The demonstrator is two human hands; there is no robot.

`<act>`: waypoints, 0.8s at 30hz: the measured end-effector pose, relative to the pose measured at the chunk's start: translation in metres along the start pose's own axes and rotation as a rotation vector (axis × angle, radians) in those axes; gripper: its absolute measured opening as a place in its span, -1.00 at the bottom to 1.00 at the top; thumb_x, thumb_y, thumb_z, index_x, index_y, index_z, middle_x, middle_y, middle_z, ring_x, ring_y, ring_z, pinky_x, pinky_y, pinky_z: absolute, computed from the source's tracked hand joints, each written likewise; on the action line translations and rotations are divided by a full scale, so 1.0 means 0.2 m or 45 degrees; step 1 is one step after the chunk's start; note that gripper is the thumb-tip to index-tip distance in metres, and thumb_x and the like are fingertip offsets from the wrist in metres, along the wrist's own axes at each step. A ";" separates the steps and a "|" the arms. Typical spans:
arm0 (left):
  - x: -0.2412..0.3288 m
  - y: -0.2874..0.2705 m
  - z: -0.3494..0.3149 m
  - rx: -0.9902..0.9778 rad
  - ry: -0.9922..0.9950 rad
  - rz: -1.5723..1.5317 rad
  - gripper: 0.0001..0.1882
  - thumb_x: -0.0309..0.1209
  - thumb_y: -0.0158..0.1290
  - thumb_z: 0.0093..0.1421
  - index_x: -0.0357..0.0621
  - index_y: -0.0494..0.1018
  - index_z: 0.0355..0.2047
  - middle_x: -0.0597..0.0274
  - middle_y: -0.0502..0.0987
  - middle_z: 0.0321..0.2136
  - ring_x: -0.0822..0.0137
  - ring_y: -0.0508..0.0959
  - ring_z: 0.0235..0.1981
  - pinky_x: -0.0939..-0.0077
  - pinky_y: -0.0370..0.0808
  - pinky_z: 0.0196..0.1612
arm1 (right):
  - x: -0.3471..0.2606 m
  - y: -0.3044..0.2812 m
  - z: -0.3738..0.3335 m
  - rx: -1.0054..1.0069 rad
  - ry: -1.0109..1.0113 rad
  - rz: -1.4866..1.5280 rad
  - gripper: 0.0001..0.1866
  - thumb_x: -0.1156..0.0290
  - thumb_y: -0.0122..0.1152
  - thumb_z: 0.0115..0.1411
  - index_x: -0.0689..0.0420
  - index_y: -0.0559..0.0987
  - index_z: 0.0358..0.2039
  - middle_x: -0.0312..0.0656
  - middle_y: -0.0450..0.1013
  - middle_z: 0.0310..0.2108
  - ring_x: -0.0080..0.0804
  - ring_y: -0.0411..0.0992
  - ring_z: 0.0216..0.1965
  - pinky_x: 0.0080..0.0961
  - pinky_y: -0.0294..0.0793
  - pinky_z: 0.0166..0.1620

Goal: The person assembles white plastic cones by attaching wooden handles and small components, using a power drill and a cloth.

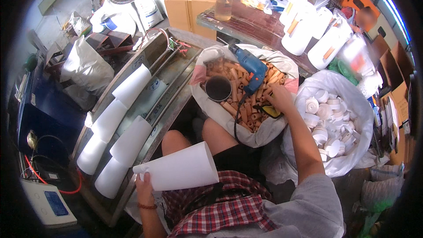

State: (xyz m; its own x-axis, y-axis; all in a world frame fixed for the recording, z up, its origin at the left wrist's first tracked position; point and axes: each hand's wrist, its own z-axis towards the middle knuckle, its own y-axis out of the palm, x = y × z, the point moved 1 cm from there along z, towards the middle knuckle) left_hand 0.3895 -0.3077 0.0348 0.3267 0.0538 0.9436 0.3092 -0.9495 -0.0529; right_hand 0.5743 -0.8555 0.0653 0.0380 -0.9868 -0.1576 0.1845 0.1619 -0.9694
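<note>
The left hand holds a large white paper cone by its narrow end, fingers wrapped around the tip, with the cone lying across the person's lap, its wide mouth pointing right. The right hand reaches into a white sack of short orange cardboard tubes; its fingers are curled down among the tubes, though whether they pinch one cannot be told. A blue electric drill rests on the tubes just beside that hand, near a round dark cup. More white cones lie in a metal trough to the left. A clear bag of white plastic caps sits to the right.
</note>
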 end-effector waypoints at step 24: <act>0.21 0.13 0.01 -0.046 0.592 0.561 -0.16 -0.16 0.36 -0.21 -0.16 0.22 0.04 0.03 0.45 -0.22 0.09 0.46 -0.19 0.29 0.42 -0.11 | -1.35 -0.39 -0.23 -0.541 -0.740 0.399 -0.66 0.24 0.22 0.07 0.16 0.52 -0.19 -0.09 0.49 -0.37 -0.11 0.45 -0.30 -0.28 0.40 -0.21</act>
State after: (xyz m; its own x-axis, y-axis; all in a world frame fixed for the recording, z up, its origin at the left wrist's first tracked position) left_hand 0.4132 -0.3302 0.0725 -0.0074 -0.4758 0.8795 0.2014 -0.8623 -0.4647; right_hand 0.5041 -0.6026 0.1750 0.5556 -0.7144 -0.4254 -0.3067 0.2994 -0.9035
